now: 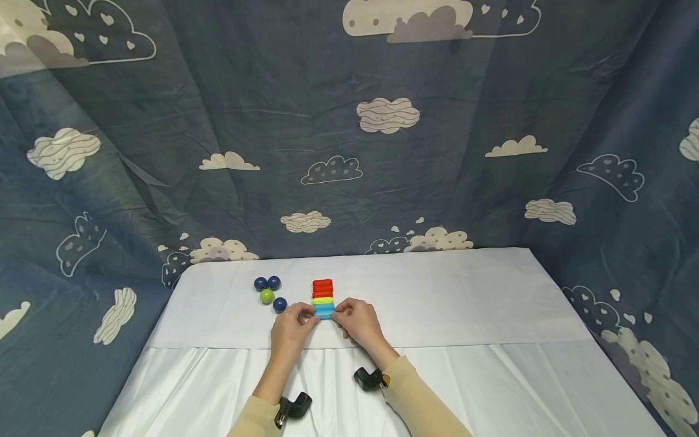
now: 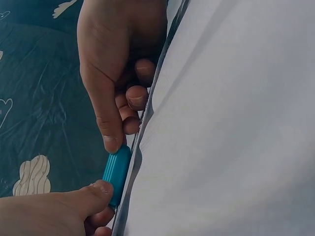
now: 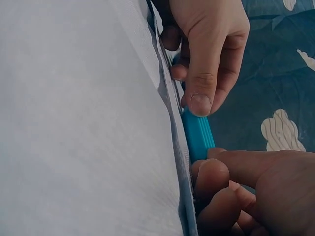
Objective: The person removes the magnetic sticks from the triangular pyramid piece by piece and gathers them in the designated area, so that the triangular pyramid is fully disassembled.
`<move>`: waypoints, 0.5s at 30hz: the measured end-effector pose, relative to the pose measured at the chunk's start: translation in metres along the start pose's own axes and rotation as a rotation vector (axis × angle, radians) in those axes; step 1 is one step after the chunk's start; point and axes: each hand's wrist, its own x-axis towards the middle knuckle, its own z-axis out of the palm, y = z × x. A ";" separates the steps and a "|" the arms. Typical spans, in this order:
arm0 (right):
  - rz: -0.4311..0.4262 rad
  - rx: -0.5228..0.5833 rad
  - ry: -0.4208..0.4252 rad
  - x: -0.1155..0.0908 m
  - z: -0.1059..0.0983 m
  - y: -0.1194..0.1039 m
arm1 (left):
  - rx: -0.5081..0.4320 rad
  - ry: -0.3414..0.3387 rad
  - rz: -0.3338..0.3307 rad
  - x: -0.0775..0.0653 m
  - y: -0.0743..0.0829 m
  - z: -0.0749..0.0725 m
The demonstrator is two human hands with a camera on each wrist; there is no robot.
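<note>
A short row of coloured plastic bars lies on the white table, with red bars (image 1: 323,285) at the far end, a yellow-green bar (image 1: 323,300) in the middle and blue bars (image 1: 324,308) at the near end. My left hand (image 1: 290,332) pinches the left end of the nearest blue ridged bar (image 2: 117,172), and my right hand (image 1: 359,321) pinches its right end. In the right wrist view the same bar (image 3: 198,135) shows between both thumbs. Fingers partly hide its ends.
Left of the row sit three dark blue balls (image 1: 280,304) and a green ball (image 1: 266,296). A white cloth (image 1: 464,303) covers the table. Behind and beside it hangs a dark curtain (image 1: 306,127) with cloud prints.
</note>
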 end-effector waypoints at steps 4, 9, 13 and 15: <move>0.011 0.016 -0.002 0.000 0.000 -0.001 | -0.012 0.005 -0.009 0.000 0.000 -0.001; -0.003 0.028 -0.008 -0.001 -0.003 0.001 | -0.035 0.003 -0.012 0.000 0.001 -0.001; 0.008 0.061 -0.032 -0.001 -0.007 0.001 | -0.060 0.010 -0.013 -0.001 0.003 -0.001; 0.030 0.100 -0.053 -0.001 -0.010 0.000 | -0.071 0.015 -0.011 -0.001 0.004 -0.001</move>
